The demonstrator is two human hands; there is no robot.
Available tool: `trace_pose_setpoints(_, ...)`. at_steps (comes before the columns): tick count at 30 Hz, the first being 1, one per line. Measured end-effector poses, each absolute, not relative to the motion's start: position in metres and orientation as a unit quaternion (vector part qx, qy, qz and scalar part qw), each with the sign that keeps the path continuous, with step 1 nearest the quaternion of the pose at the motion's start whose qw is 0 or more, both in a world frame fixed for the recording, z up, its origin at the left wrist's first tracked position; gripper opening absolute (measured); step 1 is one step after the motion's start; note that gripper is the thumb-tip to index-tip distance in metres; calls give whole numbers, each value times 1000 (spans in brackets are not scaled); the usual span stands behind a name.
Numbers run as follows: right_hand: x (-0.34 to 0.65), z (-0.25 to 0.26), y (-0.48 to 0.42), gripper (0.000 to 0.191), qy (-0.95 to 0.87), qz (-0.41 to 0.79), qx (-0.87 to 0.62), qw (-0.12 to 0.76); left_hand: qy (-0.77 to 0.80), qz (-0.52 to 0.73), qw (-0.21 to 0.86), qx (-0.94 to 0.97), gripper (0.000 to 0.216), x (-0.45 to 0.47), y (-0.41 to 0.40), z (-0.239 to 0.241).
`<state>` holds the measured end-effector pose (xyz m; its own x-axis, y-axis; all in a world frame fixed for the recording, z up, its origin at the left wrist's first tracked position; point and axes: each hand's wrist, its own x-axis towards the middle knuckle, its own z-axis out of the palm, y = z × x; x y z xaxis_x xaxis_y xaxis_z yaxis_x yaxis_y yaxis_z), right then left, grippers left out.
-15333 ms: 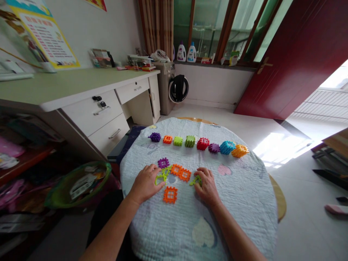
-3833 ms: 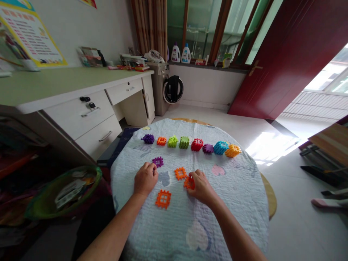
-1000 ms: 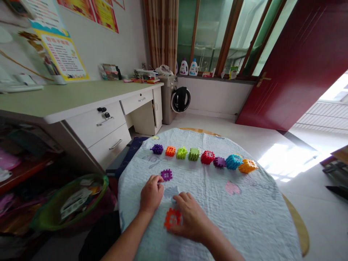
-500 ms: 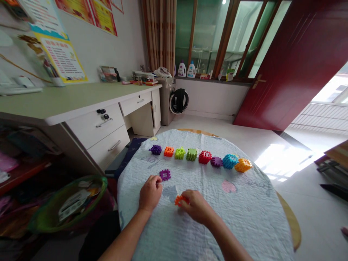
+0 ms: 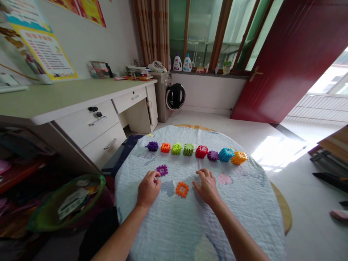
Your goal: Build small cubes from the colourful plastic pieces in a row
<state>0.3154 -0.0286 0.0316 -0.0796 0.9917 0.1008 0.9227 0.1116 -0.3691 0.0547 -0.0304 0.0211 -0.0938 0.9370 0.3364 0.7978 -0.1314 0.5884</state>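
A flat orange interlocking toy block piece [image 5: 182, 189] with notched edges and a windowed middle lies on the cloth between my two hands. Just to its right, my right hand [image 5: 207, 185] hovers low with fingers apart, holding nothing. My left hand [image 5: 148, 188] rests at the left, loosely curled, thumb and index finger slightly apart. Close beyond its fingertips lies a flat purple block piece [image 5: 162, 170]. Farther back, several notched blocks stand in a row, from a dark purple block [image 5: 152, 146] past a red block [image 5: 201, 151] to a yellow-orange block [image 5: 239, 157].
A pale blue patterned cloth [image 5: 239, 214] covers the round table. To the left are a green basket [image 5: 102, 185] of odds and ends and a desk with drawers [image 5: 104, 139]. A washing machine [image 5: 162, 101] with its door open stands behind, and a red door [image 5: 272, 72] at right.
My right hand has let go of the orange piece, which now lies flat, and has moved right and opened. The left hand's fingers have loosened. The whole view has shifted slightly.
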Motion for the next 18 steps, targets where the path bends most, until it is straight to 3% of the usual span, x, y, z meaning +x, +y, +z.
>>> trace_pose_setpoints(4,309,28,-32,31,-731,73,-661,153,546,316,124,766,26,69,-41,33)
trace_pose_setpoints(9,305,26,-36,29,-731,65,-660,161,407,179,204,872,52,103,-41,55)
trace_pose_setpoints(18,306,29,-35,27,-726,67,-664,168,388,50,167,905,18,125,-15,68)
